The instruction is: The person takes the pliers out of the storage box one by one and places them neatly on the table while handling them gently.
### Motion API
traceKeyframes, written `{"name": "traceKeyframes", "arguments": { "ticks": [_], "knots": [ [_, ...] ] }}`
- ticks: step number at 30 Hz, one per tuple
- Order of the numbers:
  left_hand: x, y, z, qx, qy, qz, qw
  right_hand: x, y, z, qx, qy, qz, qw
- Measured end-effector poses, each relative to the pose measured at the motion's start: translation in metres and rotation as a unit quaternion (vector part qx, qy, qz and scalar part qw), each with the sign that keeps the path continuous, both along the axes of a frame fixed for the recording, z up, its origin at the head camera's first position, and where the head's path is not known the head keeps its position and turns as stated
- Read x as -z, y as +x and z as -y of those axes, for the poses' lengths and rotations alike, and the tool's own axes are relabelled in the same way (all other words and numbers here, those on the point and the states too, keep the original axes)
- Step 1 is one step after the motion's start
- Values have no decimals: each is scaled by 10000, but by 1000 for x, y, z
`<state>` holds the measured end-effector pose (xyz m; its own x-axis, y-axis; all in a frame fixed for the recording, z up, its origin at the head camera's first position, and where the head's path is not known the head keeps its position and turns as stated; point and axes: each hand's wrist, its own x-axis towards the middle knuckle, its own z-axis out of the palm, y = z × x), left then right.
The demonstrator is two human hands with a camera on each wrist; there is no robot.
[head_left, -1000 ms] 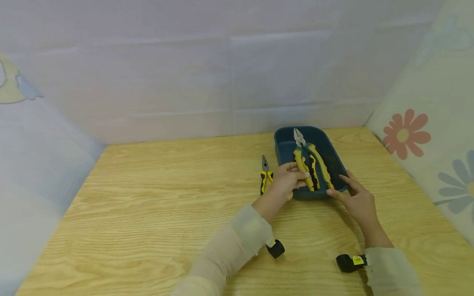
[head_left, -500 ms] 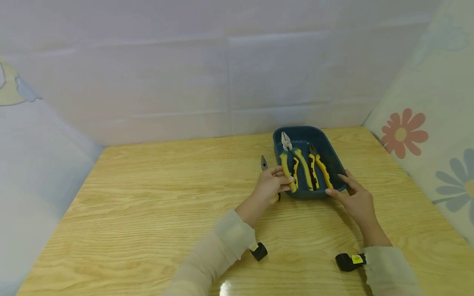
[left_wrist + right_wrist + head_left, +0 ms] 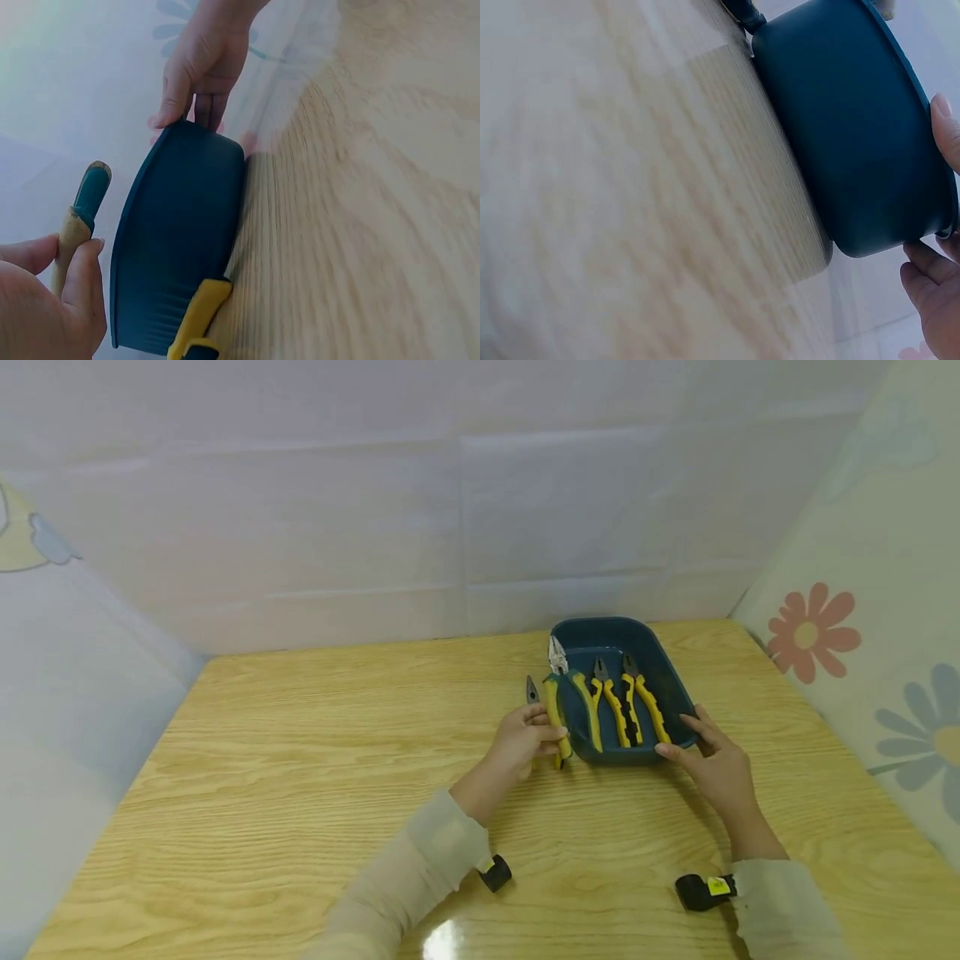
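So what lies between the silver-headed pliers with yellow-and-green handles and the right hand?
In the head view, two dark-headed pliers with yellow-and-black handles, side by side inside the dark blue, round-cornered tray.

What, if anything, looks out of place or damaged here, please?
One small pair of pliers lies on the table just left of the tray, partly hidden by the left hand, which holds larger pliers. It looks out of place because two similar pairs lie inside. I see nothing spilled or broken.
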<state>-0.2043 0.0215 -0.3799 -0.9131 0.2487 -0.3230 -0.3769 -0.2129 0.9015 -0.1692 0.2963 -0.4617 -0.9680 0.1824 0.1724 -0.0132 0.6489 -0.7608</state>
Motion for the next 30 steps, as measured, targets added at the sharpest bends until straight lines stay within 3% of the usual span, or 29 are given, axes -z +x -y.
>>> {"name": "traceKeyframes", "arguments": {
  "ticks": [5, 13, 16, 23, 30],
  "knots": [
    [1, 1, 8, -18, 52, -45, 10000, -6, 1, 2, -15, -10, 30, 10000],
    [10, 5, 22, 175, 30, -212, 9996, -46, 19, 28, -188, -500, 222, 9983],
    [13, 6, 26, 206, 36, -230, 9995, -42, 17, 26, -141, -391, 239, 9989],
    [20, 5, 37, 171, -5, -147, 9997, -12, 5, 6, -32, -137, 124, 9998],
    [28, 3, 48, 89, -261, -42, 9996, -11, 4, 4, -88, -235, 106, 9996]
  ]
}}
